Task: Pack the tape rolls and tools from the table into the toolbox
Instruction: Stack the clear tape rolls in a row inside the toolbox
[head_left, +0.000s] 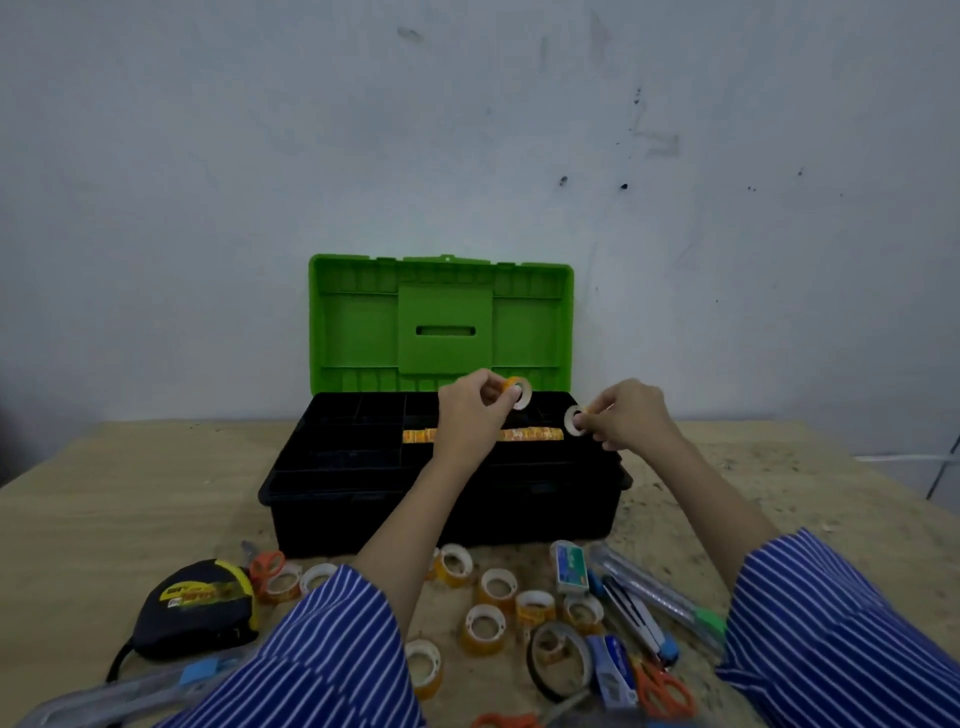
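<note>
At the bottom edge of the frame, two blue-and-white striped sleeves (322, 654) come in from the lower left and lower right. Between and around them, loose things lie on the wooden surface (104, 499): a black-and-yellow tape measure (195, 605) at lower left, orange scissors (662, 688) at lower right, a black ring of tape (558, 660) near them, and a scatter of small clear tape rolls (485, 629) in the lower middle. A small stapler box (571, 569) and a clear pen case (654, 592) lie just right of the rolls.

Further up, in the centre of the frame, stands the toolbox (441, 499), black below, its green lid (441, 322) upright against the wall. A row of yellow-orange tape rolls (535, 434) lies in a compartment of the top tray, right of centre.

Above the tray, the left hand (470, 408) pinches a small tape roll (519, 391) between thumb and curled fingers, held over the back of the tray. The right hand (626, 415) pinches another small roll (575, 421) at its fingertips, over the tray's right end. The two hands are near each other but apart.

Behind all of it is a pale, marked wall (675, 156).
</note>
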